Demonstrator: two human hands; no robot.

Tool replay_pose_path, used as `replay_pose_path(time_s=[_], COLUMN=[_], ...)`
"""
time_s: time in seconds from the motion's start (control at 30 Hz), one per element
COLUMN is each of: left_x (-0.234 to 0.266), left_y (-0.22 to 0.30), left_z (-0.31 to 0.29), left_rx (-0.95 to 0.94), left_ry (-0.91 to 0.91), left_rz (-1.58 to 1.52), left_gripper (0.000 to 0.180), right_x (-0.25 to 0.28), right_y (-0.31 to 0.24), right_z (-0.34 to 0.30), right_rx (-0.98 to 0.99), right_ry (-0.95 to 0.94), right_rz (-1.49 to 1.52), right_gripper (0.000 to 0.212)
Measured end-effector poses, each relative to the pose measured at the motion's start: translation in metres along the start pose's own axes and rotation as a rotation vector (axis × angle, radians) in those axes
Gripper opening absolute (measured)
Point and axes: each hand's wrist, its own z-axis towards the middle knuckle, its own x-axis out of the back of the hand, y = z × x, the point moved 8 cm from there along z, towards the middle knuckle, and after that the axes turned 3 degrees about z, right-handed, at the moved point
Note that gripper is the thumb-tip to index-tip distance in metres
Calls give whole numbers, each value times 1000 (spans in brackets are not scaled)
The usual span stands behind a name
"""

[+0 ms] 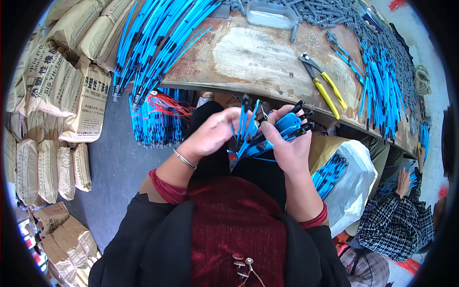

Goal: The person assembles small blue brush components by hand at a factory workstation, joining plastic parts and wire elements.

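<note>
Above my lap I hold a bunch of thin blue rods with black end pieces (288, 125). My right hand (291, 148) is closed round them, its thumb pressed across the front and black tips sticking out beyond the fingers. My left hand (217, 130), with a silver bangle at the wrist, curls its fingers round other blue rods (245, 125) of the bunch; its fingertips are partly hidden. Between the two hands shows a thin, pale, needle-like piece (264, 113), too small to name surely.
The worn wooden table (191, 67) holds blue rods (165, 40), yellow-handled pliers (321, 83), a clear plastic tray (271, 15) and grey parts (320, 12). Paper sacks (52, 86) stand at left. A white bag (351, 177) lies right, beside a co-worker's hand (405, 182).
</note>
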Motion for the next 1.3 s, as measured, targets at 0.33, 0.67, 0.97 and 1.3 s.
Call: replay_pose_path(time_s=[0.33,0.67,0.97,1.3], left_x=[3,4,3,-4], left_y=[4,-3,-1,-8], left_z=[-5,-16,-15,-15], left_rx=[6,26,104,198], left_ry=[-18,-67,-50,-105], left_rz=[263,64,-12,56], left_gripper=[20,15,19,19], right_x=[-16,-29,-23,-11], right_y=[25,13,16,42], right_z=[8,-10,-15,-23], right_rx=[-90,7,27,-89], right_ry=[-146,-648,-756,-252], right_rz=[-29,14,-23,186], right_gripper=[31,45,61,64])
